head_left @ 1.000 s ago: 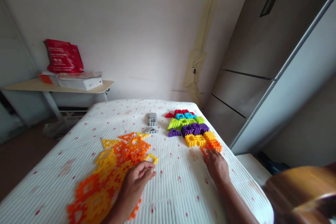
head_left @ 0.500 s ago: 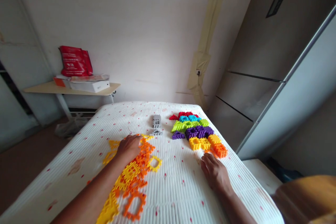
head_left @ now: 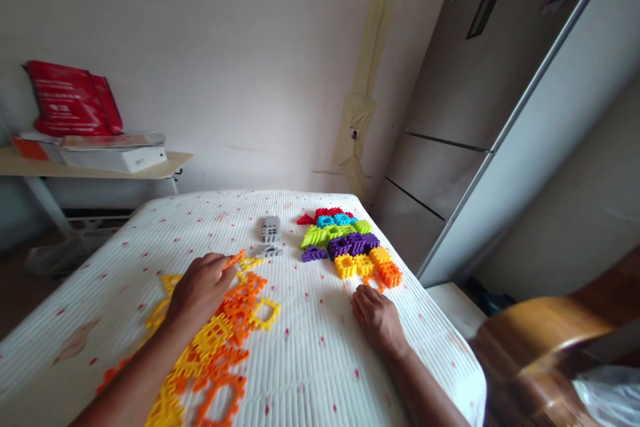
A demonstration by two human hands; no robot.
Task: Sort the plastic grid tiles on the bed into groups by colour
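My left hand (head_left: 203,290) is closed on a thin orange toy building piece (head_left: 233,259), which sticks out past the fingertips above the table. Below and around that hand spreads a loose heap of flat orange pieces (head_left: 239,307) and yellow pieces (head_left: 213,335) with notched edges, partly covered by my forearm. My right hand (head_left: 379,319) rests on the cloth with its fingers curled; whatever is beneath the fingers is hidden. Just beyond its fingertips lies a flat orange frame piece (head_left: 374,280), beside stacked orange pieces (head_left: 390,274) and stacked yellow pieces (head_left: 345,266).
Farther back stand purple (head_left: 354,245), lime green (head_left: 325,235), blue (head_left: 334,220) and red stacks (head_left: 327,212). Grey pieces (head_left: 271,229) sit left of them. A dotted white cloth (head_left: 310,373) covers the table. A fridge (head_left: 425,147) stands to the right, a side table (head_left: 175,163) to the left.
My left hand has lifted back from the heap with an orange piece showing in its fingers. My right hand stays near the orange frame piece. The view has turned right.
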